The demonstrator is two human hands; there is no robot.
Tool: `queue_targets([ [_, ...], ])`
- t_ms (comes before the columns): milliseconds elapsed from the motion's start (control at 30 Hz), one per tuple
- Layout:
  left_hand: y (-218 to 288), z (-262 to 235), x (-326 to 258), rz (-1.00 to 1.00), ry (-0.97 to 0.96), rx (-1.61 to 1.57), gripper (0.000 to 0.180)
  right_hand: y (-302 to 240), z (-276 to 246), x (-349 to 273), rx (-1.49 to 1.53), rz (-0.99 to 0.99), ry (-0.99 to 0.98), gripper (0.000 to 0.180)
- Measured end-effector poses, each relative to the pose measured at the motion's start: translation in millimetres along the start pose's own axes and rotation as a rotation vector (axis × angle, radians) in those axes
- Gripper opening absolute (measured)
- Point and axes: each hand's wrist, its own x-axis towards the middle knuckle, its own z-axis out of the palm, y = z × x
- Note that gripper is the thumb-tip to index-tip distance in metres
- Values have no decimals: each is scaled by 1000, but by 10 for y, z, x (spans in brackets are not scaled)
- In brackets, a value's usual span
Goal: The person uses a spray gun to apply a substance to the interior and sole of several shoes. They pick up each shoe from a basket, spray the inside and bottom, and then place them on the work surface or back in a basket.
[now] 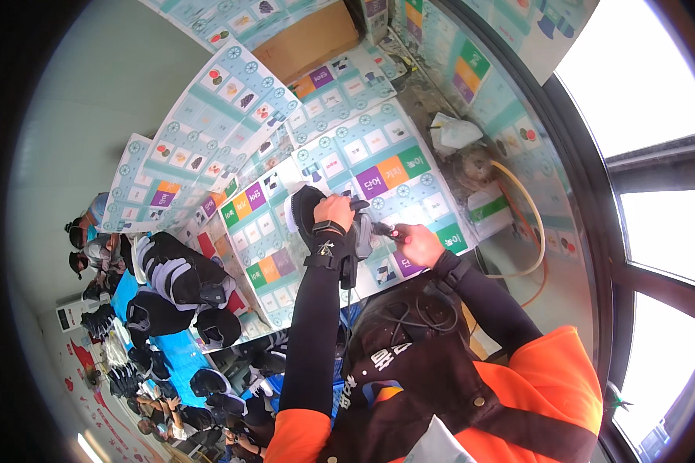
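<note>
In the middle of the head view, a black shoe (307,207) with a pale sole edge rests on or just over the patterned board of the worktable (316,150). My left hand (334,212) is closed on its upper part, fingers curled over the top. A grey and black part (361,235) sits against it on the right; whether it belongs to the same shoe I cannot tell. My right hand (421,245) is closed round a small brush-like tool (394,233) with a red handle. Its dark tip points left, close to the grey part.
Several black and grey shoes (177,282) are heaped at the table's left side. Beyond them a blue surface (174,359) carries more shoes, with people (93,247) farther off. At right are a crumpled white packet (455,133), a pale hose (543,231) and a window frame (606,201).
</note>
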Motion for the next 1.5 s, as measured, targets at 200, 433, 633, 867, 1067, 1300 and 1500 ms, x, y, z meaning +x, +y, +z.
queue_targets([
  [200, -24, 96, 35, 1, 42, -23, 18, 130, 8, 24, -53, -31, -74, 29],
  [433, 20, 119, 64, -2, 48, 36, 20, 49, -40, 25, -78, 26, -91, 26],
  [633, -43, -143, -82, -33, 157, 145, 19, 21, -116, -9, 129, 73, -261, 23],
  [867, 126, -484, -163, -55, 503, 269, 20, -53, -319, 37, 351, 22, 13, 19],
  [1067, 335, -88, -167, -81, 300, -17, 22, -56, -271, -1, 86, 79, -67, 24],
  [1300, 306, -142, -100, 5, 310, -316, 38, 34, -40, 95, 0, 105, 84, 21],
  [1500, 266, -82, -191, 42, 317, -371, 28, 229, 32, 134, -37, 19, 76, 22],
])
